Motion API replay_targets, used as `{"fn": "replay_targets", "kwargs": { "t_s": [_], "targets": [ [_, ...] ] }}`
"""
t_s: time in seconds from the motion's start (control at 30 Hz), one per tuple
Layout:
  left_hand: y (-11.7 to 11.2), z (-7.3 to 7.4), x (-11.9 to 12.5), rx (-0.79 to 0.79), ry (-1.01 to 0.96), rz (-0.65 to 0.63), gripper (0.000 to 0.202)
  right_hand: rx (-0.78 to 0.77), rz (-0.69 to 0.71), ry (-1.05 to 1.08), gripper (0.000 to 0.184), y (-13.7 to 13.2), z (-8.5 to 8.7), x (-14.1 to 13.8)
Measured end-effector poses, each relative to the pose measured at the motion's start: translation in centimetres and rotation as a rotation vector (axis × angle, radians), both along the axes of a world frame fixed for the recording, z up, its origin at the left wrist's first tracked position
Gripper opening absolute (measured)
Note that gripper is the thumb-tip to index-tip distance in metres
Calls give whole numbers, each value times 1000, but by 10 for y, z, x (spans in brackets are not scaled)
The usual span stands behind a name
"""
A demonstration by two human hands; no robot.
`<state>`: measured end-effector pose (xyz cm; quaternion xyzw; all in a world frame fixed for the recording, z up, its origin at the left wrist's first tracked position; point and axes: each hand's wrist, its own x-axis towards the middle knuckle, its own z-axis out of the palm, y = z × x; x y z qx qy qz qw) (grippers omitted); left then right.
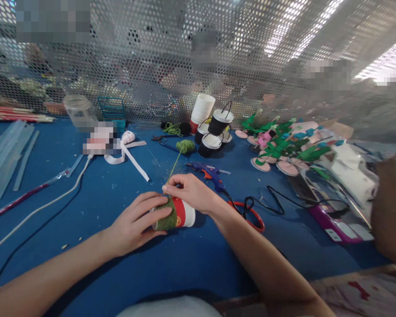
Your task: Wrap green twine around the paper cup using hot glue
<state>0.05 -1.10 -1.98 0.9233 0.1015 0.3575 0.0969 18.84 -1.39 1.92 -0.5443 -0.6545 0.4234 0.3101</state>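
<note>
A paper cup (184, 213) lies on its side on the blue table, its left part wrapped in green yarn and its right part bare red and white. My left hand (137, 221) is closed around the wrapped part, fingers over the top and thumb below. Just above the cup, my right hand (188, 190) pinches a strand of green yarn (174, 169) between thumb and finger. That strand runs up to a small green yarn ball (185, 146). A blue glue gun (209, 173) lies beyond my right hand.
Stacked white cups (203, 110) and black wrapped buckets (220, 121) stand at the back. Green paper plants (277, 147) fill the back right, near a purple power strip (335, 224). White ribbon (135, 160), a white cable (49, 200) and glue sticks (8, 158) lie left.
</note>
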Motion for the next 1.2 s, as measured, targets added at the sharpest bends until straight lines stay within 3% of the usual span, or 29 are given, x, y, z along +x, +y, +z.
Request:
{"fn": "replay_targets", "kwargs": {
  "t_s": [0.23, 0.4, 0.57, 0.67, 0.8, 0.97, 1.07, 1.2],
  "targets": [
    [0, -1, -1, 31, -15, 9, 33, -44, -4, 43, 21, -2, -5, 1],
    [1, -3, -1, 43, 0, 3, 33, -71, 67, -85, 25, 0, -6, 3],
    [1, -4, -1, 0, 12, 3, 36, -45, 45, -123, 25, 2, -7, 3],
    [1, -5, -2, -145, 26, 67, 46, 15, -15, -176, 24, 1, -6, 2],
    [2, -7, 0, -481, -2, 163, 62, 79, -79, -211, 23, -1, -4, -1],
    [1, -7, 6, -928, -48, 96, 51, 136, -100, -204, 22, -4, -8, -6],
    [0, -5, 7, -994, -58, 91, 42, 160, -93, -205, 22, -6, -9, -8],
    [0, -4, 5, -844, -39, 66, 42, 108, -52, -196, 21, -5, -5, -3]
  ]
}}
